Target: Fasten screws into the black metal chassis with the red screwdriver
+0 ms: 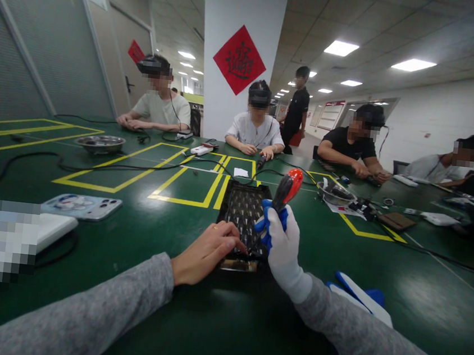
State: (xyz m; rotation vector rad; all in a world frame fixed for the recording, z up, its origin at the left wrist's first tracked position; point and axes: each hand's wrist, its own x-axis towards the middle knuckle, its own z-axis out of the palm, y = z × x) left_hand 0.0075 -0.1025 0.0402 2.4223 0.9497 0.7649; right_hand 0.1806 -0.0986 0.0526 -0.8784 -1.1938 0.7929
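Note:
A black tray with rows of small shiny metal pieces stands in front of me on the green table. My left hand, bare and with a ring on one finger, reaches over its near left part. The index finger stretches down to the near end of the tray, apart from the thumb. My right hand wears a white and blue work glove. It is closed around a screwdriver with a red and black handle, butt end up, over the tray's right side. Glove and fingers hide the screwdriver's lower part.
Another work glove lies by my right forearm. A phone and a white device lie at left. Metal bowls stand farther off, and black cables cross the table. Several people sit across from me.

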